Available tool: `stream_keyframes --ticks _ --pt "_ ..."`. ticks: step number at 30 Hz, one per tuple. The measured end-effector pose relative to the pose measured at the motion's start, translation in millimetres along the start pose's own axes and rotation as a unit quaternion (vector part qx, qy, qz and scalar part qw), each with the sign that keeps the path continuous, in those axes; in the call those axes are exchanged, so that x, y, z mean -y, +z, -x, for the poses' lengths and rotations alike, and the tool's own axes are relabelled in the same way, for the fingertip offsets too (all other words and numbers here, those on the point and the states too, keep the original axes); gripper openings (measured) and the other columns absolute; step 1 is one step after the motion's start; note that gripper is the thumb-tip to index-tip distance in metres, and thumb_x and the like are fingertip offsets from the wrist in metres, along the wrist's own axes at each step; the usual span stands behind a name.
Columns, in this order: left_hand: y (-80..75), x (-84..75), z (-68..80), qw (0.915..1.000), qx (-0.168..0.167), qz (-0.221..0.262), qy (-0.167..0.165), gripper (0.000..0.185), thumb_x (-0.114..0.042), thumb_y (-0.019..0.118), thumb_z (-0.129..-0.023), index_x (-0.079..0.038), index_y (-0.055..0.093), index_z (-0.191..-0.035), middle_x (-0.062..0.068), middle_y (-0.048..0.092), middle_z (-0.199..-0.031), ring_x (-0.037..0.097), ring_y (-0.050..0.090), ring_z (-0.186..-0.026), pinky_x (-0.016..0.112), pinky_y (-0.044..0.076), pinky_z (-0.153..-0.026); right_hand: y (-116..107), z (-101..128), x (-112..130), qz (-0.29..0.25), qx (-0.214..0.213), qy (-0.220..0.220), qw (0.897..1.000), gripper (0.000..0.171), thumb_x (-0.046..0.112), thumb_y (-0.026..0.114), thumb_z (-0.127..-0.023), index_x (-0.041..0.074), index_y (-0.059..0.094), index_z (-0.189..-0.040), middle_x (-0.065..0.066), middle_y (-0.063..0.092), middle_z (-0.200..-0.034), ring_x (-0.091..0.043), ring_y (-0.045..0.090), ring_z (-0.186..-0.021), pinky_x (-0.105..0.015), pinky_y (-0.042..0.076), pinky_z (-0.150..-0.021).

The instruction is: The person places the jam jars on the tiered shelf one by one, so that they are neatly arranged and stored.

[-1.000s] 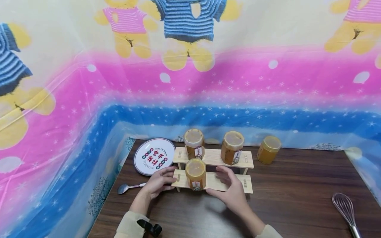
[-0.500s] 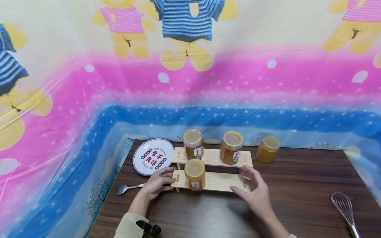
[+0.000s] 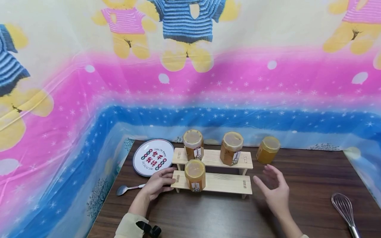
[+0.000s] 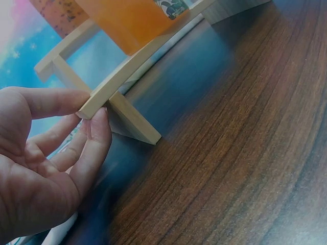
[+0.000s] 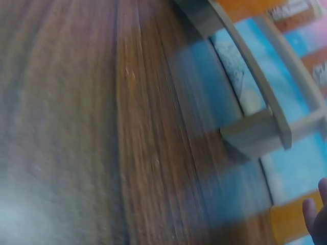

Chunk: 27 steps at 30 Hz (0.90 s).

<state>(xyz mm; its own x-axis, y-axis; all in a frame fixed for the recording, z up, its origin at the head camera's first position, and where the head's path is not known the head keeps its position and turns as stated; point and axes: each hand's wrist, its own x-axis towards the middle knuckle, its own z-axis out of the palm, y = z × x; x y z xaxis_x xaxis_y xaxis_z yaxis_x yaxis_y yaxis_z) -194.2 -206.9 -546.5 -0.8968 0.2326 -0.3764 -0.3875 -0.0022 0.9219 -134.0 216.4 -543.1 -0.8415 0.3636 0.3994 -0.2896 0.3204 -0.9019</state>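
A two-tier wooden stand is in the middle of the head view, with a lower shelf (image 3: 224,182) in front and an upper shelf (image 3: 212,155) behind. My left hand (image 3: 157,185) pinches the lower shelf's left end; in the left wrist view one digit lies on top of the board (image 4: 120,76) and others underneath. One yellow-lidded jar (image 3: 195,177) stands left on the lower shelf. Two more, a left jar (image 3: 193,145) and a right jar (image 3: 232,148), stand on the upper shelf. My right hand (image 3: 276,193) hovers empty, fingers spread, right of the stand, nearest a yellow jar (image 3: 268,150).
Behind my left hand a white plate (image 3: 153,157) with red lettering lies on the dark wooden table (image 3: 205,218). A spoon (image 3: 128,188) lies left of that hand. At the far right is a wire whisk (image 3: 345,210). A patterned cloth (image 3: 190,115) hangs behind the table.
My right hand has moved right, from over the lower shelf past its right end toward the lone yellow jar. My left hand stays at the shelf's left end, and the jars stand as before.
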Motion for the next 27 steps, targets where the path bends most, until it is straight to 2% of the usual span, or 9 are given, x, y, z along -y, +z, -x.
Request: stream_keyframes --ticks 4,9,13,17,23,27 --pt "-1.1 0.5 0.2 1.0000 0.001 0.000 0.004 0.064 -0.002 0.068 -0.094 0.004 0.044 -0.152 0.018 0.063 -0.128 0.022 0.068 -0.100 0.037 0.059 -0.080 -4.7 -9.9 -27.5 -0.010 -0.027 0.019 0.999 0.065 -0.005 0.086 -0.081 0.000 0.058 -0.139 -0.006 0.065 -0.127 -0.016 0.063 -0.113 -0.020 0.053 -0.092" --pt "-1.5 1.8 -0.9 1.0000 -0.002 -0.001 0.003 0.063 -0.002 0.068 -0.093 0.004 0.045 -0.152 0.018 0.064 -0.128 0.023 0.069 -0.100 0.038 0.060 -0.080 -5.4 -22.1 -42.2 0.022 -0.048 0.053 0.997 0.073 0.009 0.090 -0.082 0.008 0.054 -0.146 -0.010 0.061 -0.137 -0.021 0.058 -0.122 -0.021 0.051 -0.095" --pt "-1.0 2.7 -2.2 1.0000 -0.006 -0.002 0.002 0.062 -0.002 0.069 -0.093 0.003 0.047 -0.150 0.017 0.064 -0.127 0.023 0.069 -0.100 0.038 0.060 -0.080 -3.1 -34.0 -48.9 0.054 -0.060 0.076 0.994 0.083 0.018 0.091 -0.082 0.009 0.047 -0.152 -0.010 0.055 -0.146 -0.025 0.051 -0.132 -0.035 0.049 -0.104" --pt "-0.6 2.5 -2.3 1.0000 -0.007 -0.003 0.001 0.061 -0.002 0.069 -0.093 0.002 0.048 -0.150 0.017 0.064 -0.127 0.024 0.069 -0.100 0.039 0.060 -0.080 0.0 -47.9 -56.5 0.056 -0.074 0.085 0.992 0.094 0.022 0.093 -0.080 0.010 0.040 -0.156 -0.013 0.048 -0.152 -0.032 0.046 -0.137 -0.054 0.043 -0.107" --pt "-0.2 2.8 -2.6 0.9999 -0.010 -0.002 -0.003 0.061 -0.002 0.069 -0.093 0.002 0.048 -0.150 0.017 0.063 -0.126 0.024 0.069 -0.099 0.039 0.060 -0.080 5.9 -66.8 -69.7 0.037 -0.085 0.103 0.990 0.113 0.026 0.094 -0.077 0.019 0.022 -0.164 -0.017 0.035 -0.157 -0.036 0.036 -0.145 -0.059 0.034 -0.114" --pt "0.1 2.1 -1.5 0.9999 -0.009 -0.004 -0.001 0.062 -0.002 0.069 -0.093 0.003 0.047 -0.150 0.018 0.063 -0.128 0.024 0.069 -0.099 0.039 0.060 -0.080 10.2 -76.4 -77.2 0.044 -0.077 0.111 0.990 0.114 0.029 0.094 -0.078 0.015 0.019 -0.164 -0.018 0.033 -0.158 -0.037 0.036 -0.145 -0.059 0.033 -0.116"
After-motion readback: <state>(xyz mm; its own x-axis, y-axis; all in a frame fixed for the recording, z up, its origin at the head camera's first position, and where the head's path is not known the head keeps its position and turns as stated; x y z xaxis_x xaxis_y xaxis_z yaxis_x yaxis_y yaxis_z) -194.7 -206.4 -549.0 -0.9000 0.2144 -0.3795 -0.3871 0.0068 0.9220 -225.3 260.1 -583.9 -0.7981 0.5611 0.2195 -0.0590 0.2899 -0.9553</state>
